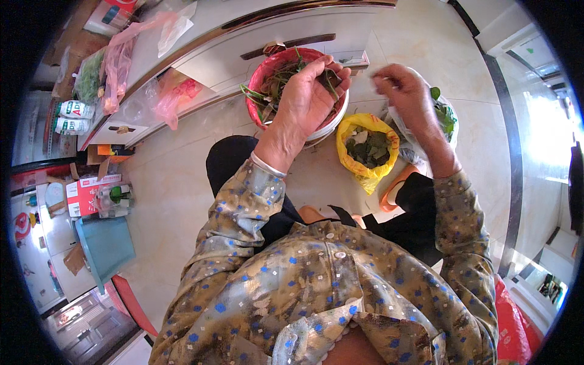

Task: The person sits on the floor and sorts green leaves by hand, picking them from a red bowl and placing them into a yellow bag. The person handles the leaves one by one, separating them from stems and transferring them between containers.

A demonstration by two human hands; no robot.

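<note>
My left hand (315, 93), palm up with curled fingers, holds a small bunch of dark leaves and a green stem (332, 84). It is over a round bucket lined with a red plastic bag (256, 102), which holds stems and plant scraps. My right hand (399, 82), blurred, is raised to the right with its fingers bent together; whether anything is between them cannot be told. Below the hands a yellow plastic bag (344, 157) stands rolled down around picked green leaves (372, 148). Partly behind my right forearm is a white plastic bag (451, 114) with fresh green leaves (440, 107).
A white drawer cabinet (205, 57) runs beyond the bucket. Pink plastic bags (121, 64) and two white cans (73, 117) lie on its top at left. A blue bin (107, 246) stands left on the tiled floor. My orange slipper (388, 196) is near the yellow bag.
</note>
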